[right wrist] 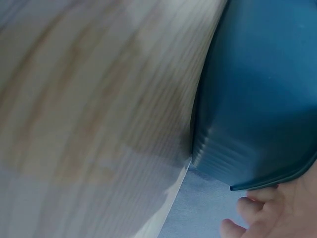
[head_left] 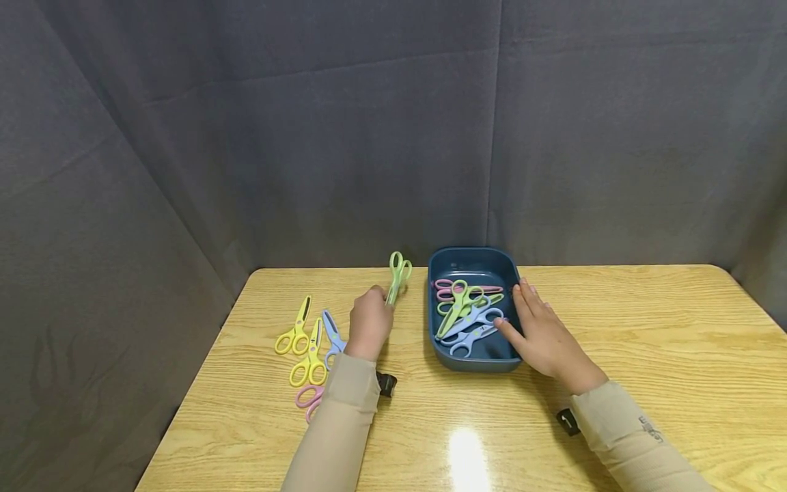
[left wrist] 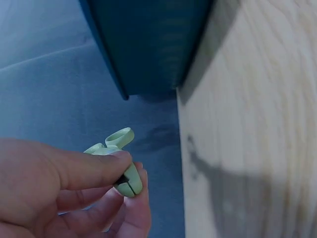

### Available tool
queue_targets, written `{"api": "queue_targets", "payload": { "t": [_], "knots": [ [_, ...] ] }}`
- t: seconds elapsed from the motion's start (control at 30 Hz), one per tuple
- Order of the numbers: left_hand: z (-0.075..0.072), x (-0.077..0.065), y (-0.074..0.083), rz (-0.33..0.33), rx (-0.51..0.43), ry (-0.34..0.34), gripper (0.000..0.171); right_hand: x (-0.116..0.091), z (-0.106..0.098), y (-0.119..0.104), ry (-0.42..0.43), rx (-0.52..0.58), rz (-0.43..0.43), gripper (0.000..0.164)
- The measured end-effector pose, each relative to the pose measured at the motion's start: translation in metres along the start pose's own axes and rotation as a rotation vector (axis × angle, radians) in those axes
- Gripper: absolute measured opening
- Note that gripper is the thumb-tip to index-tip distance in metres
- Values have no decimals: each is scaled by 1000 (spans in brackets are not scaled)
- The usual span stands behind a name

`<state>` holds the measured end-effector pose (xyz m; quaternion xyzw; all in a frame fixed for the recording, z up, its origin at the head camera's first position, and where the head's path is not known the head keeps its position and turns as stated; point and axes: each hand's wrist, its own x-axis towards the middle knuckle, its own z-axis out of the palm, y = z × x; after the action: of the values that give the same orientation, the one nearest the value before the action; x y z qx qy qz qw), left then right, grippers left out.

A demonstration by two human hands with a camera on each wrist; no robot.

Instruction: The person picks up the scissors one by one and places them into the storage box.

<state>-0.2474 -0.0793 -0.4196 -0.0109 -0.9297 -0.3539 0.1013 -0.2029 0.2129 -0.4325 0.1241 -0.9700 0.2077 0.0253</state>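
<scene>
Had green scissors [head_left: 394,290] pinched in my left hand [head_left: 370,321], sticking out toward 1 o'clock.
The blue bin [head_left: 476,365], with a scissors pile [head_left: 453,316] inside, sat at their 4 o'clock; my right hand [head_left: 547,335] rested, fingers pretty straight, on its 3 o'clock side. Yellow scissors [head_left: 314,347], a blue pair [head_left: 333,330] and a pink pair [head_left: 317,389] lay around my left hand's 8 o'clock.

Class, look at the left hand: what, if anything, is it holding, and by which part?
The left hand holds green scissors by the blades, leaving the handle loops free.
</scene>
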Motion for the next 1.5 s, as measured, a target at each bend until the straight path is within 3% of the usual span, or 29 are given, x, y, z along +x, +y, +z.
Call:
{"api": "queue_targets", "payload": {
  "t": [0.6, 1.33, 1.5],
  "knots": [
    [-9, -10, 35, 49, -83, -22, 11, 0, 1, 2, 2, 5, 3, 85],
    [9, -23, 72, 129, -255, -183, 25, 1, 1, 1, 27, 1, -16, 84],
    [15, -25, 79, 145, -235, -209, 29, 1, 2, 2, 24, -1, -6, 84]
  ]
}}
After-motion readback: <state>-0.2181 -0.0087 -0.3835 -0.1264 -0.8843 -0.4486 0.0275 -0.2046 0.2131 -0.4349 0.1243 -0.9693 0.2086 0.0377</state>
